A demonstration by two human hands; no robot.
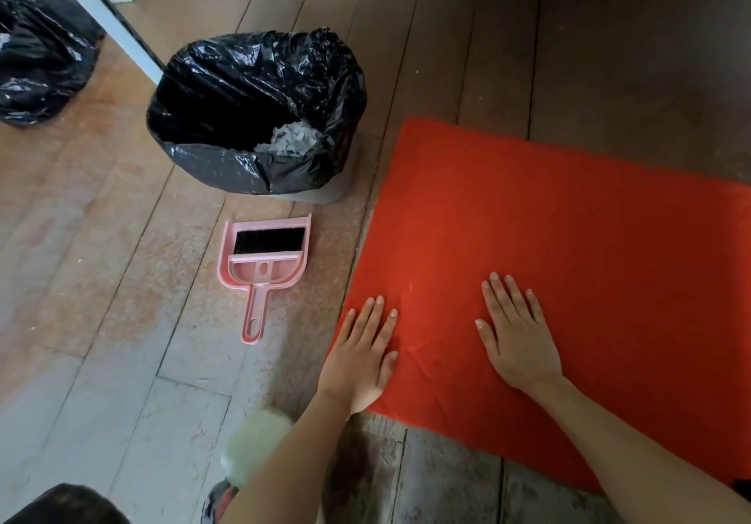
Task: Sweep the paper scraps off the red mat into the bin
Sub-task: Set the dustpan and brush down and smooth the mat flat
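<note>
Nearest the camera, at the lower left, a dark rounded shape (61, 503) and a blurred pale object (256, 442) are seen beside the left forearm; neither can be identified. The wooden plank floor (101, 279) is spread under everything.

The left grip (359, 355) is laid flat on the near left corner of the red mat (589, 259), fingers straight and slightly spread, nothing held; its wrist is off the mat's edge. The right grip (518, 340) is likewise released and pressed palm-down on the mat, further in, fingers straight and pointing away; the two are kept apart, with bare red cloth between them. A tiny pale fleck is seen on the mat beyond that gap, too small to be identified.

To the left of the mat, a pink dustpan (264, 275) is laid on the floor, handle towards the person; a black-bristled brush (269, 239) is nested in it; both are near the left grip but untouched.

Just beyond the dustpan the bin (211, 165) is stood upright, lined with a black bag, close to the mat's far left corner; the paper scraps (294, 141) are seen inside it, well apart from both grips.

Further left, a white post (118, 15) is seen behind the bin; a filled black bag (36, 56) is set on the floor beyond it.
</note>
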